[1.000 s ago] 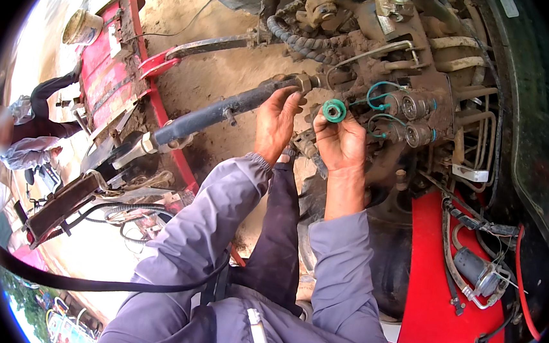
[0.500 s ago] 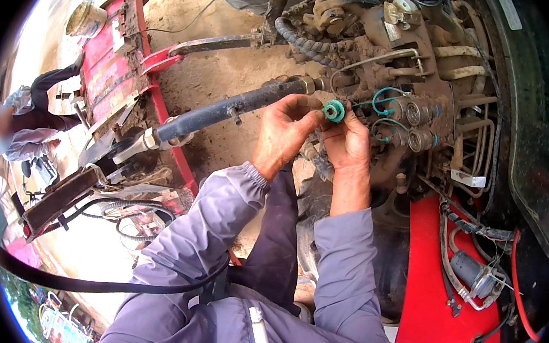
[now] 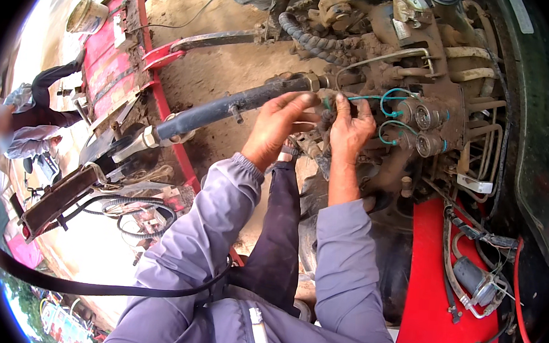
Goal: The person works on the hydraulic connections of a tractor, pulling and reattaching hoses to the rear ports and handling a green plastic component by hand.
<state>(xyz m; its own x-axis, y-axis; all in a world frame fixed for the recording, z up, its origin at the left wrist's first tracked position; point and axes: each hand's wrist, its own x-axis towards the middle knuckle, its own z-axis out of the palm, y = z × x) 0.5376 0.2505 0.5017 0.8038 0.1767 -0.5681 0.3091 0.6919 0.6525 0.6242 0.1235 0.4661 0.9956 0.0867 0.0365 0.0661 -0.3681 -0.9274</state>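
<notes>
My right hand (image 3: 350,129) is closed with its thumb raised, pinching a small green dust cap (image 3: 327,102) that is mostly hidden and smeared. From these fingers a teal cord (image 3: 365,98) runs right to the hydraulic couplings. Just left of the cap, my left hand (image 3: 278,125) has its fingers apart and looks bare of anything. Two round, dirty metal couplings, an upper coupling (image 3: 428,117) and a lower coupling (image 3: 429,144), stand to the right with teal cord loops around them.
A thick dark linkage bar (image 3: 228,105) slants left toward a red implement frame (image 3: 163,108). Muddy pipes and hoses surround the couplings. A red panel (image 3: 438,268) lies at lower right. A person (image 3: 45,98) bends at far left near a bucket (image 3: 87,16).
Both hands held the green cap, its face showing, half a second ago. My left hand has let go and spread its fingers; the cap has turned and drawn slightly left.
</notes>
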